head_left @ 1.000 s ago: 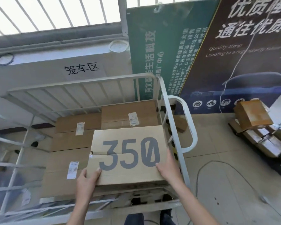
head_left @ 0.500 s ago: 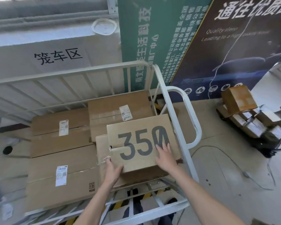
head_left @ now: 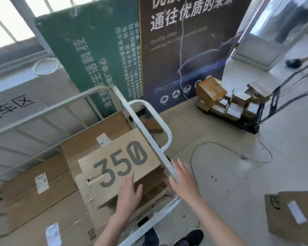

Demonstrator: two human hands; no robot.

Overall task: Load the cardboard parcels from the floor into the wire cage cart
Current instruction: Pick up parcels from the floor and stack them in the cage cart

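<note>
A cardboard box printed "350" [head_left: 119,160] lies inside the white wire cage cart [head_left: 150,137], on top of other flat cardboard parcels [head_left: 43,203]. My left hand [head_left: 130,190] rests flat on the box's near edge, fingers spread, not gripping it. My right hand [head_left: 182,176] hovers open just outside the cart's right rail, holding nothing. Another cardboard parcel [head_left: 295,215] sits on the floor at the lower right.
A black hand trolley [head_left: 252,121] stacked with several small boxes [head_left: 226,102] stands by the wall at the right. A thin cable [head_left: 263,157] loops over the tiled floor. Green and dark posters [head_left: 176,50] line the wall behind the cart.
The "350" box has been set down in the cart. My right hand has left it and moved out past the rail; my left hand now lies flat on top. The view has swung right.
</note>
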